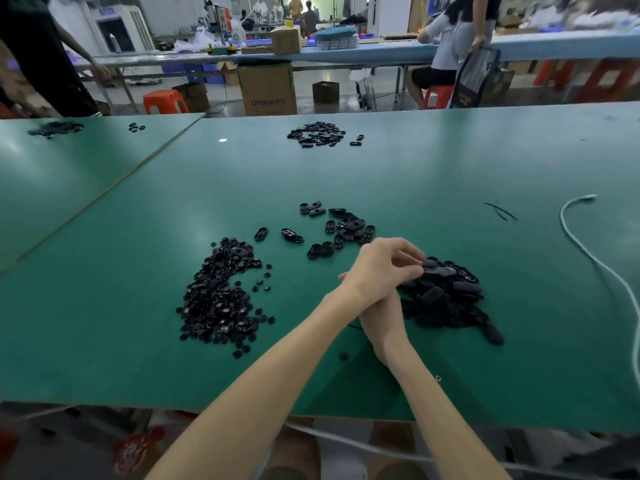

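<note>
Closest to the table edge, the person's two bare forearms cross. The right hand point(381, 320) is tucked under the left wrist with only a couple of fingertips poking out, so I can't tell if it's holding anything. The left hand point(381, 268) is on top, fingers curled, pinching one black oval piece point(431, 264) at the top edge of the heap of oval caps point(446, 299). One stray black bit point(343, 356) lies just left of the right forearm.

That makes three heaps close in on the green table point(450, 161): the caps on the right, a big heap of small round pieces point(221, 296) on the left, and a loose scatter of oval shells point(346, 226) between and behind them. One white cable point(562, 220) snakes down the right side, with a few thin black strands point(500, 211) near it. Farther back sits a fourth heap point(318, 135), well apart. The neighbouring table point(69, 174) on the left has one more dark pile point(55, 128). Behind that are one cardboard box point(266, 88), one orange stool point(164, 102) and a seated person point(440, 46).
</note>
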The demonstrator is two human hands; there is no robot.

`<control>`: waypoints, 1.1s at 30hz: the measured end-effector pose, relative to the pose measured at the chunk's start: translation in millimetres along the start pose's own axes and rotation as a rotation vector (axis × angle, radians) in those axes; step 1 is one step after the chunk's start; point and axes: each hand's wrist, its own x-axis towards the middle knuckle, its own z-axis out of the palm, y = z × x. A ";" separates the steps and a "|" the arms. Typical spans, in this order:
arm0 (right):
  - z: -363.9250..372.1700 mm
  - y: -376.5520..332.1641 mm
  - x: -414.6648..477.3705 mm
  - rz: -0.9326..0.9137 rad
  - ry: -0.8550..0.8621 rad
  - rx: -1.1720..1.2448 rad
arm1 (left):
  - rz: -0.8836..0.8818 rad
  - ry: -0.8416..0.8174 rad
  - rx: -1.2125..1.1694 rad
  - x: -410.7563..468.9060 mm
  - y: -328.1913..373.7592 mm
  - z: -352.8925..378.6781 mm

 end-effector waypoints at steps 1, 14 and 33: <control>1.7 -2.9 -0.4 0.054 -0.026 0.023 | 0.000 -0.008 0.029 2.3 -1.3 0.0; -0.8 -0.3 -0.1 -0.008 -0.069 -0.122 | -0.245 0.171 0.714 9.3 -65.2 -74.8; -0.6 2.0 -1.1 -0.010 -0.057 -0.057 | -0.098 0.108 0.363 -30.2 -58.7 -81.6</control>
